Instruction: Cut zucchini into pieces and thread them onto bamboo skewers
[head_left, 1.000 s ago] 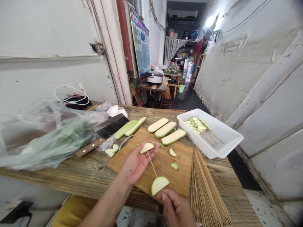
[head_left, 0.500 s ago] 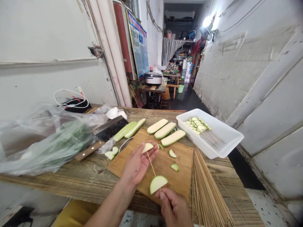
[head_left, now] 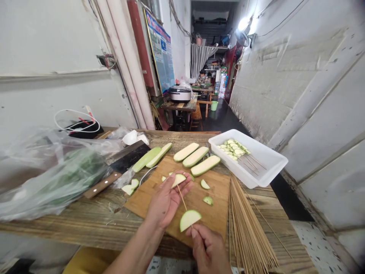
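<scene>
Pinching a thin wooden skewer (head_left: 182, 198) near its lower end, the right hand (head_left: 209, 245) sits at the bottom centre of the frame, its thumb and forefinger pressed together just below a half-moon slice (head_left: 190, 220) threaded on the stick. The left hand (head_left: 164, 207), palm up near the centre, cups a second pale slice (head_left: 179, 180) between thumb and fingers, the fingers extended close together behind it. The skewer runs up and leftward to that slice's straight edge; how far the tip has gone in cannot be told. Beneath both hands lies a wooden cutting board (head_left: 219, 186), with small cut pieces (head_left: 205, 184) right of the left hand. Three long green-skinned halves (head_left: 195, 156) lie along the board's far edge, cut faces up. At centre right, a white plastic tray (head_left: 248, 178) holds skewered slices (head_left: 234, 147), and a bundle of skewers (head_left: 248, 228) fans toward the lower right. A cleaver (head_left: 131, 156) rests at centre left, beside a clear plastic bag (head_left: 57, 171) of greens on the wooden table (head_left: 85, 224).
</scene>
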Motion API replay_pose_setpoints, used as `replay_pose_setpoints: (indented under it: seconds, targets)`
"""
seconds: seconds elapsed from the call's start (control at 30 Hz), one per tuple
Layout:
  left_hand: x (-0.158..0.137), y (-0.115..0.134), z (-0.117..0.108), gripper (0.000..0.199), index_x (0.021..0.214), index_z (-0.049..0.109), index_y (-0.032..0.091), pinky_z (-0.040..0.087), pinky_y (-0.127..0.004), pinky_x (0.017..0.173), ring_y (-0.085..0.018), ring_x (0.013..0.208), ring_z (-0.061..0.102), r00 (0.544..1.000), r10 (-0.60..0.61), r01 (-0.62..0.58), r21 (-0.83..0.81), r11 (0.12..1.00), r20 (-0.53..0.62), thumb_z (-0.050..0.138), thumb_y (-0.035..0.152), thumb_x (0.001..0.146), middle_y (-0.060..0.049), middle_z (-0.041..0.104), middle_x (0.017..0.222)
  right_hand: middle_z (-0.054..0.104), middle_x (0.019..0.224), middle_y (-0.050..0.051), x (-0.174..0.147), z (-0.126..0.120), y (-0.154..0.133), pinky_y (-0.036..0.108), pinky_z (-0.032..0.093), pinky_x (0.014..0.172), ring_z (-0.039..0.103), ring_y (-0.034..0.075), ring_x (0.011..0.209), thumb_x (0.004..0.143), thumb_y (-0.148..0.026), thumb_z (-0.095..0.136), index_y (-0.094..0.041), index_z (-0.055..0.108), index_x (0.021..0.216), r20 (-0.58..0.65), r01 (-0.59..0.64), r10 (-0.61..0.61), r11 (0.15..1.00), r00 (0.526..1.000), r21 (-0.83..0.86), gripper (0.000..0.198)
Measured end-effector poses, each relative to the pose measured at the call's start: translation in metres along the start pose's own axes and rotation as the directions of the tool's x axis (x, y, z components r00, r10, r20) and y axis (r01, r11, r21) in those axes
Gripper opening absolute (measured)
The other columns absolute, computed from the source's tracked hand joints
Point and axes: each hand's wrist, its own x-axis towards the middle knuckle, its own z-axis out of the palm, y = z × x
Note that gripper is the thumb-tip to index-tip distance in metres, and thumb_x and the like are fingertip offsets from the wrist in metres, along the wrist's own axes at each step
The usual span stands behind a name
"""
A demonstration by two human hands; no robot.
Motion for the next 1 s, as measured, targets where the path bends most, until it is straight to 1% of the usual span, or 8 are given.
replay_pose_setpoints:
  seconds: [0.1, 0.23, 0.37, 0.53, 0.7, 0.8, 1.0]
  targets:
    - [-0.002, -0.001, 0.002, 0.017, 0.092, 0.063, 0.009, 0.053, -0.034, 0.084, -0.02, 0.089, 0.067, 1.0, -0.008, 0.008, 0.007, 1.0, -0.012, 0.051, 0.019, 0.085, -0.015, 0.07, 0.095, 0.046, 0.054, -0.002, 0.0, 0.0, 0.0, 0.019, 0.024, 0.038, 0.043, 0.011, 0.048, 0.091, -0.031, 0.035, -0.016, 0.057, 0.072, -0.011, 0.007, -0.007, 1.0, 1.0, 0.005, 0.033]
    - [-0.003, -0.002, 0.002, 0.017, 0.092, 0.064, 0.01, 0.053, -0.037, 0.084, -0.02, 0.089, 0.067, 1.0, -0.014, 0.014, 0.016, 1.0, 0.004, 0.052, 0.019, 0.084, -0.014, 0.069, 0.098, 0.048, 0.055, -0.001, -0.001, 0.0, 0.0, 0.019, 0.025, 0.04, 0.046, 0.012, 0.051, 0.092, -0.032, 0.036, -0.016, 0.058, 0.072, -0.024, 0.003, -0.003, 1.0, 1.0, 0.003, 0.034]
    - [-0.003, -0.003, 0.002, 0.017, 0.092, 0.064, 0.01, 0.054, -0.037, 0.083, -0.02, 0.088, 0.066, 1.0, -0.019, 0.018, 0.029, 0.999, 0.018, 0.054, 0.021, 0.083, -0.014, 0.069, 0.099, 0.047, 0.055, -0.002, 0.0, 0.0, -0.001, 0.02, 0.026, 0.041, 0.043, 0.011, 0.049, 0.092, -0.033, 0.035, -0.017, 0.057, 0.071, -0.023, -0.013, 0.013, 1.0, 1.0, 0.003, 0.035]
    - [-0.006, -0.008, 0.005, 0.016, 0.09, 0.064, 0.01, 0.053, -0.038, 0.083, -0.02, 0.087, 0.066, 1.0, -0.028, 0.028, 0.031, 0.999, 0.012, 0.055, 0.021, 0.083, -0.013, 0.069, 0.097, 0.044, 0.053, -0.003, 0.001, -0.001, -0.001, 0.021, 0.027, 0.043, 0.038, 0.011, 0.046, 0.092, -0.034, 0.035, -0.017, 0.057, 0.072, -0.033, 0.003, -0.002, 1.0, 0.999, 0.013, 0.034]
    - [-0.014, -0.016, 0.008, 0.017, 0.09, 0.063, 0.011, 0.052, -0.04, 0.086, -0.022, 0.091, 0.065, 0.997, -0.071, 0.071, 0.052, 0.996, 0.005, 0.056, 0.023, 0.082, -0.013, 0.069, 0.098, 0.037, 0.052, -0.005, 0.003, -0.004, -0.002, 0.021, 0.027, 0.043, 0.034, 0.01, 0.044, 0.092, -0.031, 0.036, -0.017, 0.055, 0.072, -0.039, 0.008, -0.007, 1.0, 0.999, 0.028, 0.03]
    - [-0.016, -0.018, 0.009, 0.018, 0.091, 0.064, 0.012, 0.051, -0.041, 0.087, -0.023, 0.095, 0.064, 0.997, -0.073, 0.072, 0.068, 0.995, 0.013, 0.057, 0.026, 0.082, -0.012, 0.068, 0.101, 0.036, 0.051, -0.006, 0.005, -0.004, -0.002, 0.02, 0.026, 0.041, 0.032, 0.01, 0.043, 0.092, -0.031, 0.036, -0.017, 0.054, 0.072, -0.041, -0.002, 0.004, 0.998, 0.999, 0.055, 0.031]
    - [-0.023, -0.026, 0.012, 0.021, 0.091, 0.066, 0.012, 0.054, -0.037, 0.082, -0.025, 0.096, 0.064, 0.991, -0.129, 0.126, 0.126, 0.984, 0.019, 0.06, 0.028, 0.079, -0.012, 0.068, 0.101, 0.038, 0.053, -0.005, 0.008, -0.006, -0.004, 0.019, 0.028, 0.043, 0.035, 0.01, 0.046, 0.091, -0.031, 0.036, -0.017, 0.055, 0.07, -0.078, -0.035, 0.038, 0.998, 0.996, 0.044, 0.032]
